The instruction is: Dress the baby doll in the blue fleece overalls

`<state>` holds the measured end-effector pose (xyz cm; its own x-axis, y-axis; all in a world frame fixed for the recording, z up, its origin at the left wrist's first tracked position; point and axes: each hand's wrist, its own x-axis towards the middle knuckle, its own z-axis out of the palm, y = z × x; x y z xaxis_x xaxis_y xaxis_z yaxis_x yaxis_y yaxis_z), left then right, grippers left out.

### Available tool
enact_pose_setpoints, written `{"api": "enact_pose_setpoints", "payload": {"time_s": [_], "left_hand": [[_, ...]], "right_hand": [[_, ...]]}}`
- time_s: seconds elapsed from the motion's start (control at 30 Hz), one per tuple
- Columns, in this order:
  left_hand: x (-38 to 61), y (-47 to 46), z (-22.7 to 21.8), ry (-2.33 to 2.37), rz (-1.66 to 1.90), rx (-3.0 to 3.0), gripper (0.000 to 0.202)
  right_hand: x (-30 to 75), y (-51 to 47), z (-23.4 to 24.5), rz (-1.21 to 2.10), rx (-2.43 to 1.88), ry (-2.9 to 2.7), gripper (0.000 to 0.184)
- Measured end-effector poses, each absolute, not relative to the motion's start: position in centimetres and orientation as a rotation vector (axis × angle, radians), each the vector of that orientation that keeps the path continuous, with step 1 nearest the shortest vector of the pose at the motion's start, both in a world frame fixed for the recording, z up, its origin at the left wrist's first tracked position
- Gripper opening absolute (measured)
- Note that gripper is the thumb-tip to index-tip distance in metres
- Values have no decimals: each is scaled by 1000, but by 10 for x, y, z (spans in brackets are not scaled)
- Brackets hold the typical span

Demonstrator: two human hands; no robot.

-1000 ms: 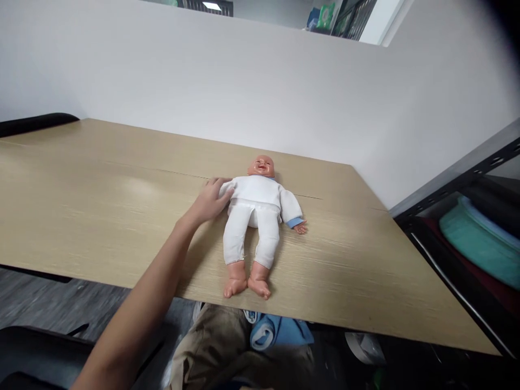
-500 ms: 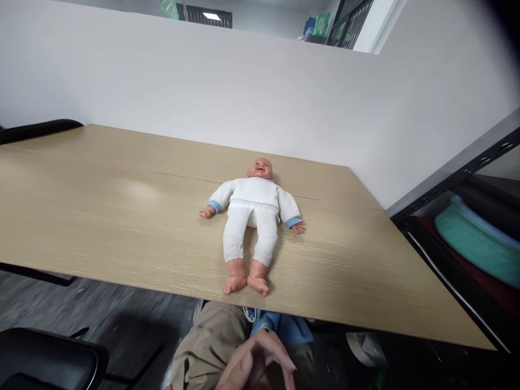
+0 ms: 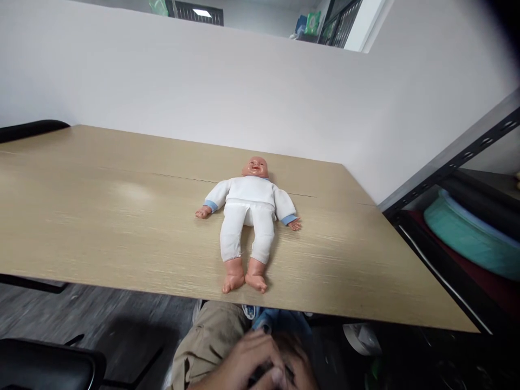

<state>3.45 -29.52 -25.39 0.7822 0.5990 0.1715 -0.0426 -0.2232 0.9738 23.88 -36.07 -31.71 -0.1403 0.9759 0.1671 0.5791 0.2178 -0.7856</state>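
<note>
A baby doll in a white top and trousers with blue cuffs lies on its back on the wooden table. Its head points to the wall and its bare feet lie near the front edge. Below that edge, over my lap, my left hand and my right hand are close together, with fingers bent. Both are smeared by motion and cut off by the bottom of the view. Whether anything is between them cannot be made out. Neither hand touches the doll. Blue cloth shows just beyond the hands.
A black chair stands at lower left. At right a metal shelf rack holds a folded teal item. Behind the table rises a white wall with an opening at its top. My beige trousers show below the table.
My hands have come together over my lap; earlier one hand showed clearly with its fingers curved apart. The view has shifted slightly. The doll lies as before.
</note>
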Motion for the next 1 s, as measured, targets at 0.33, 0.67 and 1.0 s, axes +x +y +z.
{"api": "enact_pose_setpoints", "payload": {"time_s": [0.33,0.67,1.0], "left_hand": [[28,-263,-363,1221,412,2173,60],[23,-282,-344,739,151,1975,42],[-13,-281,-230,432,744,2142,40]], "right_hand": [[312,-332,-398,470,-2051,-1167,66],[303,-325,-389,936,-1938,-1055,67],[254,-340,-276,898,-869,-1986,64]]}}
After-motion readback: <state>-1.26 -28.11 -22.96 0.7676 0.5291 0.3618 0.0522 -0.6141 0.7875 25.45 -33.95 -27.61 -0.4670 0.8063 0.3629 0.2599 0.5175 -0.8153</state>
